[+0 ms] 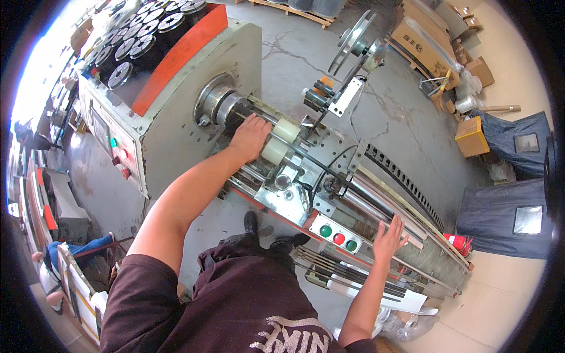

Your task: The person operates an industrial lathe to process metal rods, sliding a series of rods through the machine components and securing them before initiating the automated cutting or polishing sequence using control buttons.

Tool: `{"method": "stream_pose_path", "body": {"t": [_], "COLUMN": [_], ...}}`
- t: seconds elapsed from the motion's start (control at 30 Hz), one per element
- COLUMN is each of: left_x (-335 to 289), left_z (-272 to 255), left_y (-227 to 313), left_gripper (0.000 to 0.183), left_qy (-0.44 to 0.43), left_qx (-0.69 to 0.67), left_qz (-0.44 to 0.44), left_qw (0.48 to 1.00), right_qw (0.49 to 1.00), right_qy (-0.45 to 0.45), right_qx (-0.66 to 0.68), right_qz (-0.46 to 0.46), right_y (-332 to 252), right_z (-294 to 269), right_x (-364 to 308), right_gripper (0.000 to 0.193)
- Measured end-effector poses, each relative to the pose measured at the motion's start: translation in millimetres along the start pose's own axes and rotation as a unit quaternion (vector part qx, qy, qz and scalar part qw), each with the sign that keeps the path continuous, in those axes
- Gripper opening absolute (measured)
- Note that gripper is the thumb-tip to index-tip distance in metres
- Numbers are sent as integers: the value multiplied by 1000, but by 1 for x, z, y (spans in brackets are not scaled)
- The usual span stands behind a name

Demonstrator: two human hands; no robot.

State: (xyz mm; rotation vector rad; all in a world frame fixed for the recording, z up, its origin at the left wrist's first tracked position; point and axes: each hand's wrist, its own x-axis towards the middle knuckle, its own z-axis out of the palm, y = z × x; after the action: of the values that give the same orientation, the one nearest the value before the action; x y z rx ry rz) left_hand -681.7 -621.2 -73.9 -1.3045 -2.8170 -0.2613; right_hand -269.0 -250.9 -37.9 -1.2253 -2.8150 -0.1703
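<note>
A long dark rod [321,165] runs slantwise along the machine, from the round metal chuck [231,107] past two pale plastic rollers [274,151] toward the lower right. Close to the chuck, my left hand [250,138] is closed over the rod, its fingertips partly hidden behind it. My right hand [388,240] lies against the rod's far right end with fingers stretched out and thumb apart. Between my hands sits a metal carriage [283,197] with a round knob. A panel with green and red buttons [338,235] is left of my right hand.
Several spare dark rods [353,273] lie on a rack on the near side. The grey machine housing [176,138] carries many black cylinders [141,44]. A reel [353,44] stands beyond. Cardboard boxes [426,44] and a fire extinguisher [459,242] are at the right.
</note>
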Motion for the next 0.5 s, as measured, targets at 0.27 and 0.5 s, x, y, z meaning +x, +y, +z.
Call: {"method": "stream_pose_path", "body": {"t": [0.27, 0.5], "left_x": [0, 5], "left_z": [2, -9], "left_y": [-33, -53], "left_gripper": [67, 68], "left_qy": [-15, -55], "left_qx": [-23, -8], "left_qz": [-17, -19], "left_qw": [999, 998], "right_qw": [1000, 1000], "right_qy": [-14, 0], "right_qx": [2, 6], "right_qz": [7, 5], "right_y": [-25, -40], "right_z": [-12, -12], "right_x": [0, -1], "right_gripper": [65, 65]}}
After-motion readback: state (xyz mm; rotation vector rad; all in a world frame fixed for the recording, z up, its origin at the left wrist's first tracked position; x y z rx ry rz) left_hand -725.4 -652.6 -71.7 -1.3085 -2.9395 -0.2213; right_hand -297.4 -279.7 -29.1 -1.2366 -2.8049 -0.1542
